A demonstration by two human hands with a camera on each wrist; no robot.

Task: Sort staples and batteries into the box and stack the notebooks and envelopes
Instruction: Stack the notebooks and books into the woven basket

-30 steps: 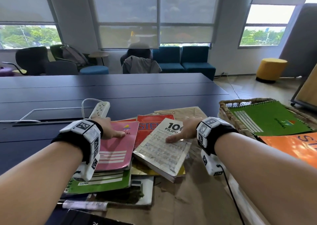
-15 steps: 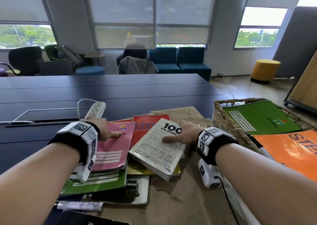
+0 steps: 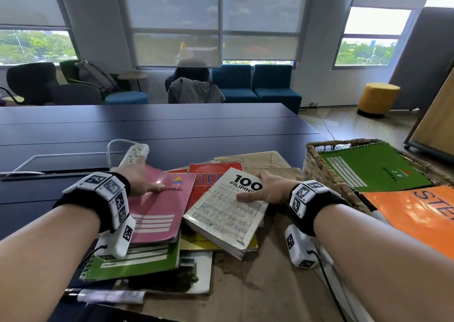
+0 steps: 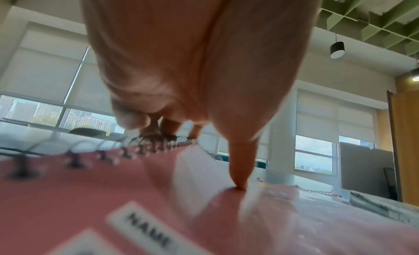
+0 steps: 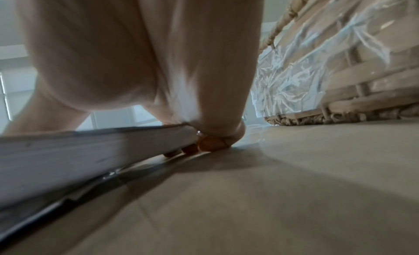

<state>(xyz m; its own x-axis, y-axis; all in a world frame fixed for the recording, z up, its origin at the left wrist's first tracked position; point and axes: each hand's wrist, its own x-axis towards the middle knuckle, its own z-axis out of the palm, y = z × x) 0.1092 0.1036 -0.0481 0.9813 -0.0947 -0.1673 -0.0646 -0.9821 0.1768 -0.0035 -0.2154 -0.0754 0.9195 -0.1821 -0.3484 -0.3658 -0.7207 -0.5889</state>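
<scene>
Dark navy surface (image 3: pixel 172 130), long and wide, reaching well beyond both grips. Brown paper envelopes (image 3: pixel 265 282) spread flat beneath the pile and under the right grip. Wicker basket (image 3: pixel 319 164) just beyond the right wrist, holding a green spiral notebook (image 3: pixel 373 167) and an orange one (image 3: pixel 417 213). Loose pile between the grips: pink spiral notebook (image 3: pixel 159 211) under the left grip, green notebook (image 3: pixel 137 265) below it, red notebook (image 3: pixel 211 176) fanned out between the two grips, thick "100 Filipino" book (image 3: pixel 226 213) tilted against the right grip.

Left hand (image 3: pixel 137 181): thumb pressed on the pink cover, fingers curled over the far spiral edge, pinching that notebook. Right hand (image 3: pixel 267 189): thumb on top of the book, fingertips (image 5: pixel 211 144) hooked under its near-right edge, clasping it slightly raised off the envelopes.

No staples, batteries or box visible in any view.

Step in hand, by judgement: squaring the scattered books into one stack. Best done by sliding both grips inward together, keeping the pink cover flat under the thumb to avoid creasing, lifting the thick book clear of the red notebook before setting it square on top. Risk of the glossy covers slipping sideways if pushed from one side only.
</scene>
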